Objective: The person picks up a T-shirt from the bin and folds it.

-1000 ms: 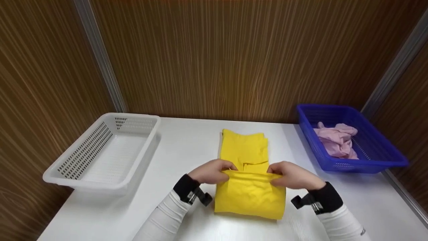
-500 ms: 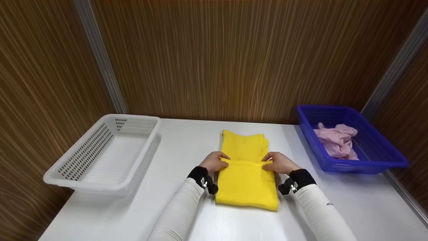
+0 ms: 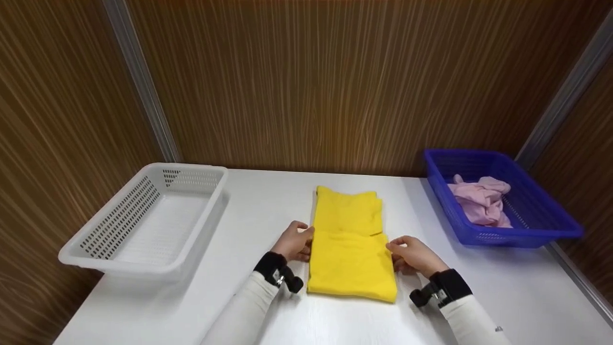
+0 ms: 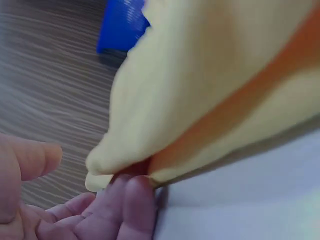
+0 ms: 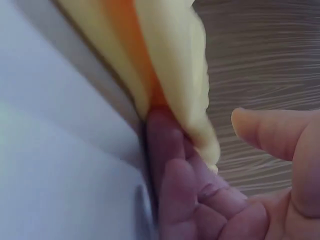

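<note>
A folded yellow garment lies flat on the white table, its near half doubled into a thicker layer. At its left edge is my left hand; the left wrist view has the fingertips at the opening between the cloth layers, with the thumb held apart. My right hand is at the opposite edge. In the right wrist view, its fingertips reach in between the layers while the thumb stays clear of the cloth. Neither hand pinches the garment.
On the left stands a white perforated basket. A blue basket at the right holds a crumpled pink cloth. Wood-grain panels enclose the table at the back and sides.
The garment's near part, held raised by both hands, has been folded away from me and laid down. Both hands have let go of its edge and moved apart to the garment's sides.
</note>
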Demonstrator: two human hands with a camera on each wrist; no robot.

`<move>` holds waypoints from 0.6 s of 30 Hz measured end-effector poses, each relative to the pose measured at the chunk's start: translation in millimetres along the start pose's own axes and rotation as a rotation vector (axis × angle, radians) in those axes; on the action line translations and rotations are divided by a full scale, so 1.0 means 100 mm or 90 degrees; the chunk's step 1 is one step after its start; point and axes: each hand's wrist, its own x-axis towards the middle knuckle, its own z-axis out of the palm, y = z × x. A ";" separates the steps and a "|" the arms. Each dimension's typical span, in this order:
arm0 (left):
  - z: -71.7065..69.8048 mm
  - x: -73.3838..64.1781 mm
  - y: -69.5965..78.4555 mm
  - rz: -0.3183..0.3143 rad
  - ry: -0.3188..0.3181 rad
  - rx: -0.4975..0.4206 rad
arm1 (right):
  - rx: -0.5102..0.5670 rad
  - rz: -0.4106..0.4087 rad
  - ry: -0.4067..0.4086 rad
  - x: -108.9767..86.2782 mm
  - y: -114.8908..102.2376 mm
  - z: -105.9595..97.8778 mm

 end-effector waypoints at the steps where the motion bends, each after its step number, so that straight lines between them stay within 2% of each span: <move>1: -0.03 -0.05 -0.03 -0.009 -0.023 -0.035 | 0.015 0.005 -0.014 -0.08 0.03 0.00; 4: -0.12 -0.20 -0.12 -0.024 -0.087 -0.096 | 0.029 0.001 -0.063 -0.29 0.09 0.01; 10: -0.21 -0.45 -0.22 -0.029 -0.208 -0.101 | 0.011 -0.064 -0.171 -0.48 0.14 0.01; 12: -0.22 -0.49 -0.23 -0.030 -0.232 -0.078 | 0.004 -0.089 -0.187 -0.50 0.14 0.03; 14: -0.21 -0.53 -0.23 -0.018 -0.243 -0.029 | -0.007 -0.110 -0.187 -0.51 0.14 0.05; 18: -0.18 -0.56 -0.21 0.033 -0.221 0.110 | -0.037 -0.153 -0.156 -0.53 0.17 0.09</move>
